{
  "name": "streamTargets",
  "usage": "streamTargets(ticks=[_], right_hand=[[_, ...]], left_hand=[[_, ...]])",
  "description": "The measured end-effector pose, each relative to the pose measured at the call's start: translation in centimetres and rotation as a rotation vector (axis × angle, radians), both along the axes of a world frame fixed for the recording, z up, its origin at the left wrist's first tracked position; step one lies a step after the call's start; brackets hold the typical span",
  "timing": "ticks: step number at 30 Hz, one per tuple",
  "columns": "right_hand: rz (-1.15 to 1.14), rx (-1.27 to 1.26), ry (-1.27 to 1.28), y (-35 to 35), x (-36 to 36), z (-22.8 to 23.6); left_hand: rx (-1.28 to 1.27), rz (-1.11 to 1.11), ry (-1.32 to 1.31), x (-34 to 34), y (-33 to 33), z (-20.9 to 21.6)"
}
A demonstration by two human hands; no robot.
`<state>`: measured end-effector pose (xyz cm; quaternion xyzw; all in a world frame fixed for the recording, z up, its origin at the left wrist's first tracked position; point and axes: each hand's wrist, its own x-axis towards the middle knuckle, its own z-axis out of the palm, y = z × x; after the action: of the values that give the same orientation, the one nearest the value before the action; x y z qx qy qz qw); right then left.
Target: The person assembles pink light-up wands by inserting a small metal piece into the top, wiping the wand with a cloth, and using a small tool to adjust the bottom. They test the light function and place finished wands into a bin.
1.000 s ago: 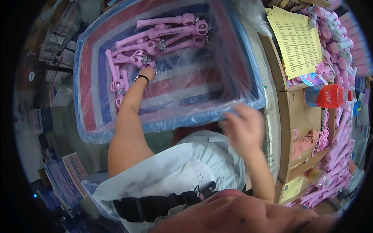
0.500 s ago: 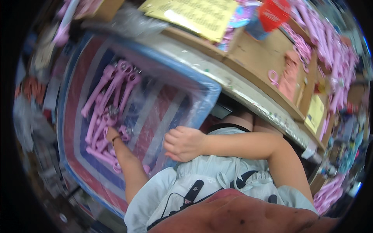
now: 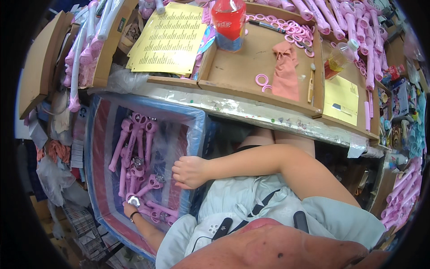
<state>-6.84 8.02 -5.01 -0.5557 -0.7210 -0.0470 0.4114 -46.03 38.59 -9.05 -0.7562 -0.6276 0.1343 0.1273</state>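
My left hand [image 3: 130, 209] is down in the near part of a plastic-lined crate [image 3: 99, 197] striped red, white and blue. Its fingers are closed at a pink plastic rod with a round silver end [image 3: 133, 201]; the hand's grip is partly hidden. Several more pink rods with ringed heads [image 3: 130, 148] lie in a loose pile around it. At the crate's right side my right hand [image 3: 190, 172] is curled into a fist, palm turned away. Whatever it may hold cannot be seen.
Beyond the crate runs a workbench edge [image 3: 233, 107]. On it are a cardboard tray [image 3: 242, 67] with pink rings [image 3: 298, 33], an orange cloth [image 3: 285, 71], a red-labelled bottle [image 3: 228, 24] and yellow printed sheets [image 3: 170, 38]. Pink rods [image 3: 358, 22] are heaped at the far right.
My head view has turned, so more of the bench shows. My left hand has shifted towards the near end of the pile, and a silver-ended piece shows there. My right fist stays by the crate's side.
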Motion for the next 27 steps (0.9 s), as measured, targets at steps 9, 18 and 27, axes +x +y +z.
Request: streamTargets(ticks=[9, 18, 27], right_hand=[[0.071, -0.189, 0.142, -0.8, 0.9, 2.1], [-0.102, 0.239, 0.108, -3.3, 7.4, 13.0], [-0.306, 0.187, -0.125, -14.9, 13.2, 14.6]], left_hand=[[0.257, -0.333, -0.577, 8.6, -8.3, 21.7], [0.643, -0.857, -1.145, 16.4, -20.6, 32.7], [-0.581, -0.848, -2.596, 26.9, -22.0, 24.7]])
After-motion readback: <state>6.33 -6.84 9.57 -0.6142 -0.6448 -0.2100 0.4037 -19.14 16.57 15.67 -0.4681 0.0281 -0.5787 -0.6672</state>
